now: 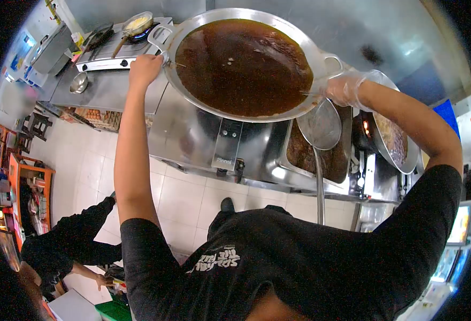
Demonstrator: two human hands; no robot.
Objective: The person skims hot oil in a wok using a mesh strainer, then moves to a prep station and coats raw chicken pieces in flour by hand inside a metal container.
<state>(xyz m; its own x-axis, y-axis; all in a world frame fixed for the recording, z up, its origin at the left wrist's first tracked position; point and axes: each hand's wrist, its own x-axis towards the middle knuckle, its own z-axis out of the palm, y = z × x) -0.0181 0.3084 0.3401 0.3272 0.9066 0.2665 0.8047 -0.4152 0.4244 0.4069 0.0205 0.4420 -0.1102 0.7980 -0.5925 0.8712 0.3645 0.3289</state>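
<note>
On the grey stainless-steel counter (104,92), a silver-topped, white-fronted gas stove (102,65) and a small round metal bowl (78,83) are supported; dark stools (36,126) are borne by the pale tiled floor (85,155).

Dark reddish-brown liquid (240,69), amber towards its edge, colours the inside of the silver-grey wok (235,118) at top centre. The shirt (310,251) at bottom centre is black with white lettering (219,259). Pale cream floor tiles (182,192), left of centre, form a grid. The shelf (16,195) at far left is orange, the crate (112,311) at lower left green, the panel (447,115) at right bright blue.
</note>
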